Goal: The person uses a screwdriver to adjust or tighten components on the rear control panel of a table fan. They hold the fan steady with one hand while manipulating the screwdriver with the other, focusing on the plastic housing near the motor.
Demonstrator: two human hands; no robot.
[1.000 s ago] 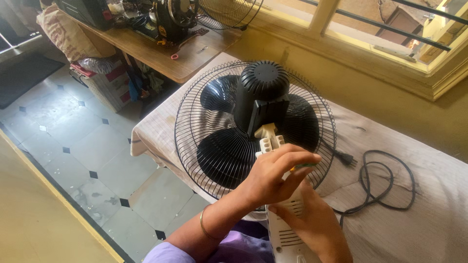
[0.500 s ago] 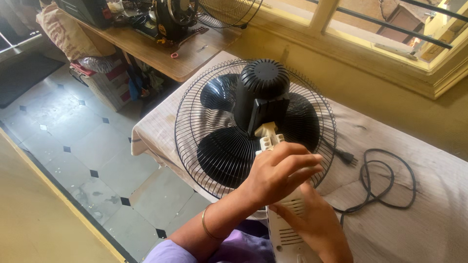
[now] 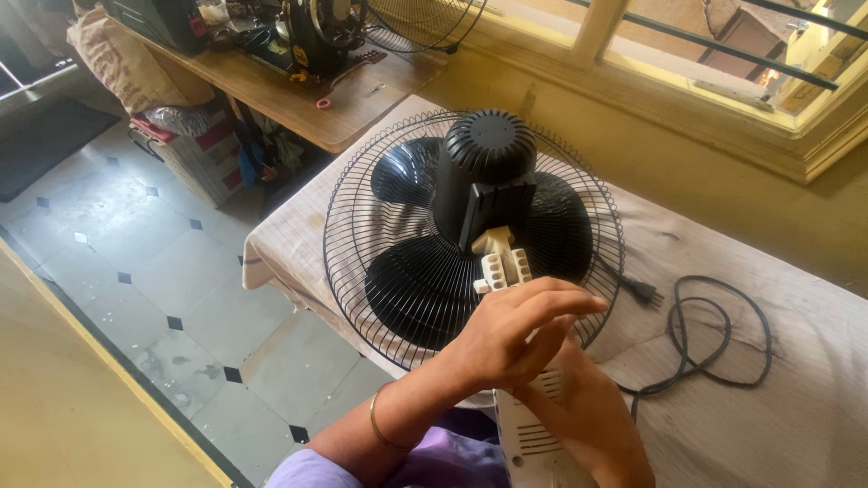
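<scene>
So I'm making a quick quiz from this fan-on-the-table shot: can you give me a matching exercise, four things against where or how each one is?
Things:
1. black motor housing
2. power cord
3. left hand
4. white fan stand

Places or states:
A. loosely coiled on the cloth, right of the fan
B. sticking up from the middle of the wire guard
C. laid over the stand's neck, fingers spread
D. lowest in the picture, slotted vents showing

Pairs: 1-B, 2-A, 3-C, 4-D
</scene>
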